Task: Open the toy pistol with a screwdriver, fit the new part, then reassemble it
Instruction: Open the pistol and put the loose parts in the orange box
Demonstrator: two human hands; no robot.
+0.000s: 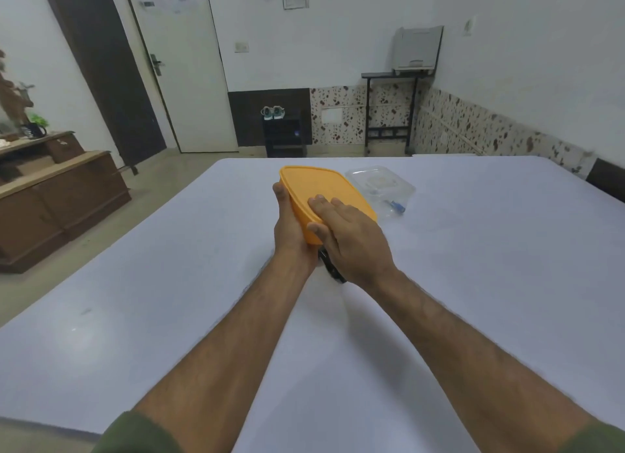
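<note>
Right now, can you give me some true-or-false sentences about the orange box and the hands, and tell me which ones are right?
1. Both hands touch the orange box. True.
2. The orange box has its lid off. False: the lid is on.
3. The right hand lies on top of the box with straight fingers. True.
4. The clear plastic box sits left of the orange one. False: it sits on the right, behind it.
5. The left hand holds a screwdriver. False: it holds the side of the orange box.
</note>
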